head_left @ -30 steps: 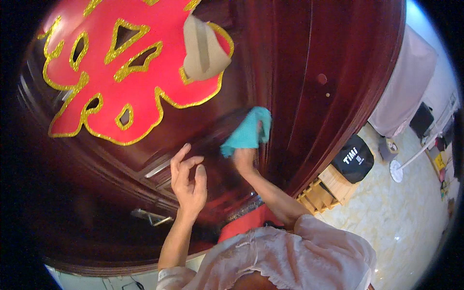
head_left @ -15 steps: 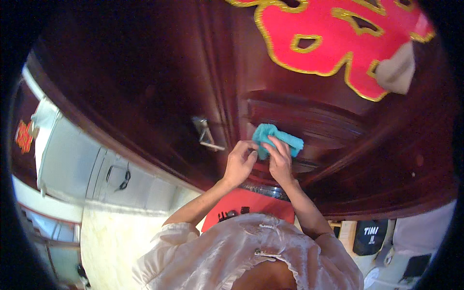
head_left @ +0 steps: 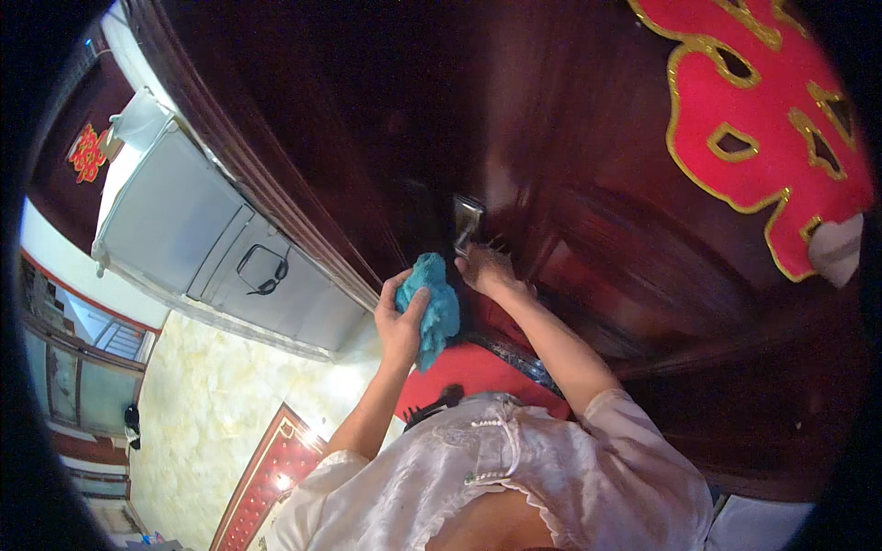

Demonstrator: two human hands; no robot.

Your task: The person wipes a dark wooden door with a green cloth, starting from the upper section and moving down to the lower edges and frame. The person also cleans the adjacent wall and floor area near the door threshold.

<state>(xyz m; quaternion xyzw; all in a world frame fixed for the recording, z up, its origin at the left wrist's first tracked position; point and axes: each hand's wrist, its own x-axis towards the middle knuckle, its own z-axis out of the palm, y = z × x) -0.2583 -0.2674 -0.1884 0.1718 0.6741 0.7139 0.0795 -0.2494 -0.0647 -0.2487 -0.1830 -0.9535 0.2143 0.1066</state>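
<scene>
My left hand (head_left: 401, 329) grips a crumpled teal cloth (head_left: 439, 308), thumb in front and fingers behind, just left of the handle on a dark red-brown door (head_left: 570, 110). At the silver door handle (head_left: 469, 217) is my right hand (head_left: 489, 273), its fingers curled around the lower end of the lever. That hand covers much of the lever. A large red cut-out decoration with gold edging (head_left: 707, 119) is on the door at the upper right.
A pale grey refrigerator-like cabinet (head_left: 184, 211) stands left of the door, with a black looped object (head_left: 266, 275) on its front. Below my hands is a red flat surface (head_left: 487, 372). A red tufted panel with gold trim (head_left: 266, 477) stands on the pale marbled floor (head_left: 211, 404).
The teal cloth has passed from my right hand to my left, away from the door panel. My right hand has moved onto the handle. The view has turned, showing more on the left.
</scene>
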